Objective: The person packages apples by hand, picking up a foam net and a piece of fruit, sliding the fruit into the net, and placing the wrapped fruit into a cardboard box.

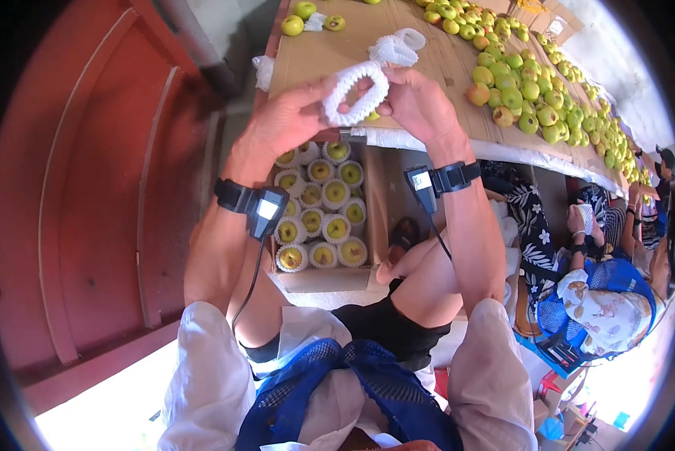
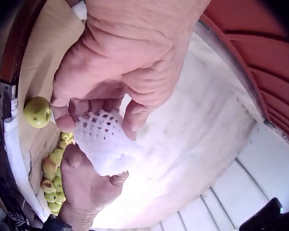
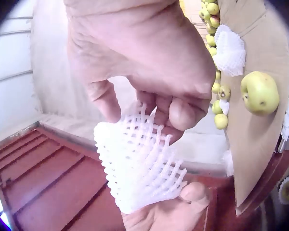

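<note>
Both hands hold one white foam net sleeve (image 1: 356,94) above the table's near edge, its mouth stretched into an oval. The left hand (image 1: 288,120) grips one side and the right hand (image 1: 421,101) the other. In the left wrist view the left hand (image 2: 120,62) pinches the netting (image 2: 103,139) between thumb and fingers. Seen from the right wrist, the right hand (image 3: 149,62) pinches the sleeve's (image 3: 139,163) upper end. A green apple (image 3: 260,93) lies on the table close by, mostly hidden behind the hands in the head view.
Below the hands, a cardboard box (image 1: 318,281) holds rows of sleeved apples (image 1: 336,193). More foam sleeves (image 1: 397,49) lie on the cardboard-covered table (image 1: 435,90), with a large heap of apples (image 1: 533,86) at the right. A red panel (image 1: 89,173) stands left; another person's patterned sleeve (image 1: 536,233) is right.
</note>
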